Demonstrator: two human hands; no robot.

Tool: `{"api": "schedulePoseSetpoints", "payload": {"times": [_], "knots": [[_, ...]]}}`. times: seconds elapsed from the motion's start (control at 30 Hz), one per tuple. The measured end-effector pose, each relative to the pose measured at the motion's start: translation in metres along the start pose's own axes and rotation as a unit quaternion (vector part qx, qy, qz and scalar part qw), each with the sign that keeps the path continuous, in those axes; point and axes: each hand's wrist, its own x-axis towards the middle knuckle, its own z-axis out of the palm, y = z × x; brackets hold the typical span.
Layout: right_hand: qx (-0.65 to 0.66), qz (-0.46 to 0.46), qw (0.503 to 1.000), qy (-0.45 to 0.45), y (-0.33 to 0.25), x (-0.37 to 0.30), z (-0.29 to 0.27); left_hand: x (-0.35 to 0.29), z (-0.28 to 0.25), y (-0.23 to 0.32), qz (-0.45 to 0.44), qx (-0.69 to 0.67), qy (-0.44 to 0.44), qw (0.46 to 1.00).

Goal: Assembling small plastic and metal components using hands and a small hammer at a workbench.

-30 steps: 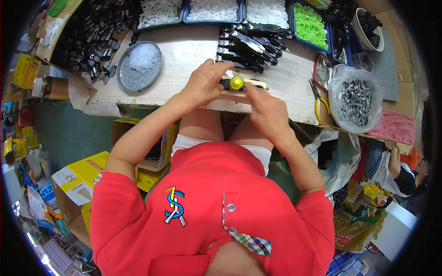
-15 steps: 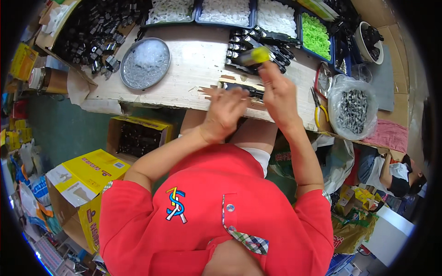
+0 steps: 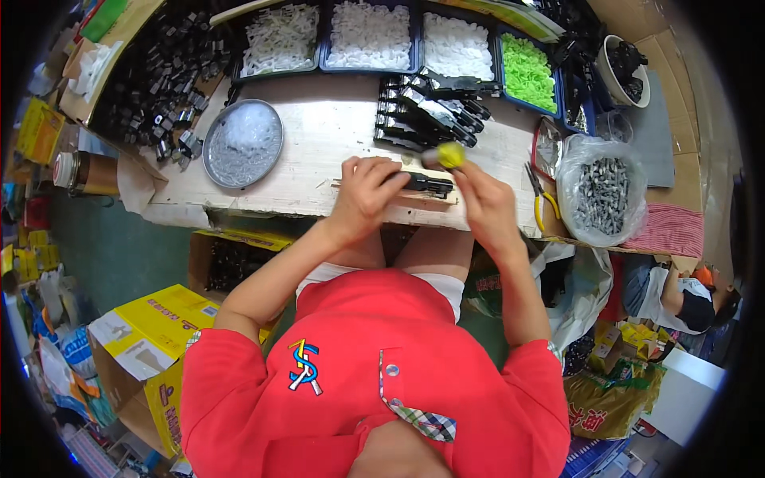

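My left hand (image 3: 365,193) grips a long black plastic part (image 3: 429,185) lying on the wooden worktable (image 3: 327,147) near its front edge. My right hand (image 3: 486,205) holds a small yellow-green piece (image 3: 451,154) just above the right end of that black part. A row of similar black parts (image 3: 430,111) lies stacked just beyond the hands. I wear a red shirt.
A round metal dish of small clear bits (image 3: 242,142) sits to the left. Trays of white pieces (image 3: 368,36) and green pieces (image 3: 527,73) line the back. A bag of metal screws (image 3: 602,191) and yellow-handled pliers (image 3: 540,203) lie right. Cardboard boxes (image 3: 147,327) stand on the floor.
My right hand came back from the stack of black parts toward the table's front edge, carrying the yellow-green piece. My left hand moved forward onto the black part.
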Motion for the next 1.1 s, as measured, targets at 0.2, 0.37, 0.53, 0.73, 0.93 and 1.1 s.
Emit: {"api": "schedulePoseSetpoints", "payload": {"times": [0.2,0.37,0.53,0.73,0.93,1.1], "knots": [[-0.253,0.034,0.967,0.0,0.055,-0.039,-0.031,0.027,-0.009,-0.022,0.083,-0.095,-0.038,0.991],[-0.298,0.037,0.954,0.017,0.093,-0.051,-0.016,0.108,-0.002,-0.008,0.132,-0.051,0.008,0.99],[-0.284,0.038,0.958,0.019,0.082,-0.039,-0.015,0.137,0.021,-0.033,0.139,0.027,-0.034,0.989],[-0.246,0.041,0.968,0.02,0.086,-0.035,-0.018,0.14,0.01,-0.052,0.137,0.011,-0.048,0.989],[-0.24,0.019,0.968,0.072,0.087,-0.005,-0.038,0.138,0.008,-0.054,0.15,-0.012,-0.025,0.988],[-0.242,-0.046,0.955,0.166,0.069,0.073,-0.072,0.147,0.011,-0.049,0.171,-0.011,-0.033,0.985]]}}
